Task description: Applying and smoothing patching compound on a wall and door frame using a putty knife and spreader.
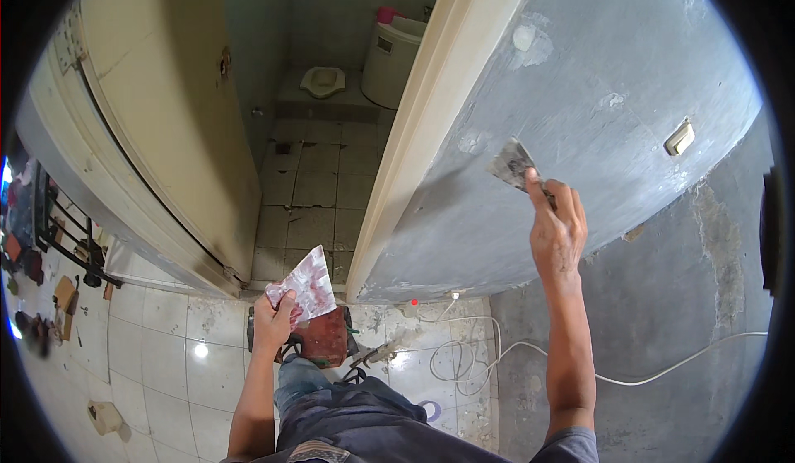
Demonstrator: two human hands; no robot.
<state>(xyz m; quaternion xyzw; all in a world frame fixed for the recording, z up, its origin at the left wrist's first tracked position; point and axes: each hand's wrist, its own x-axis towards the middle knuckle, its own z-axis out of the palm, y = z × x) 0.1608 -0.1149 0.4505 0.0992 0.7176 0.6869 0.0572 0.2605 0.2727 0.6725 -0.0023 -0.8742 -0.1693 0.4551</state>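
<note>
My right hand is closed around a putty scraper, its broad blade smeared grey and white. The blade is in front of the grey wall, with a shadow to its left; I cannot tell if it touches. White filler patches mark the wall, one of them just left of the blade. Lower down, my left hand grips a flat, four-sided plate smeared with white and dark red. Its near edge is hidden by my fingers.
Left of the wall stands a cream door frame with an open door. Beyond are a squat toilet and a water tub. A light switch sits on the wall. A white cable loops across the floor beside a red stool.
</note>
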